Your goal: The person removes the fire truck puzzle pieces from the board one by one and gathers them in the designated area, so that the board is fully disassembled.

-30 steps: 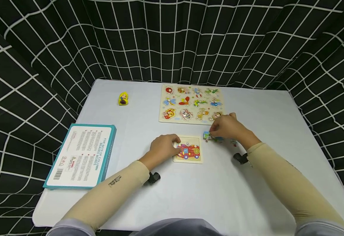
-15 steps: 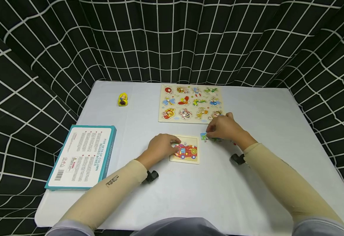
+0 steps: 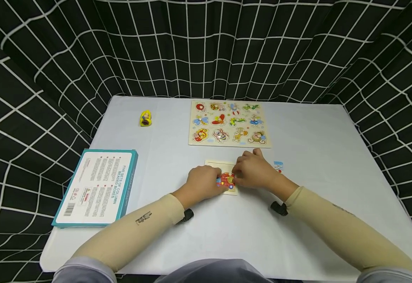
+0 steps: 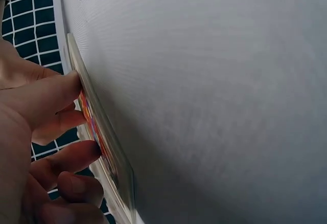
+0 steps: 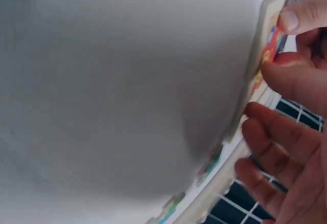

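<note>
Red puzzle (image 3: 227,180), frame centre

Teal box (image 3: 99,182), lower left; left hand (image 3: 203,181) presses the puzzle, grip spread; right hand (image 3: 255,171) touches its right side, pinching or not I cannot tell; blue piece (image 3: 278,165), right of centre.

Flat white-and-teal cardboard box (image 3: 95,186): "FIVE SETS OF COLUMN BEADED BOXES" down its right side (smaller print (image 3: 99,173) illegible); black-and-white barcode (image 3: 69,209), lower-left corner.
</note>
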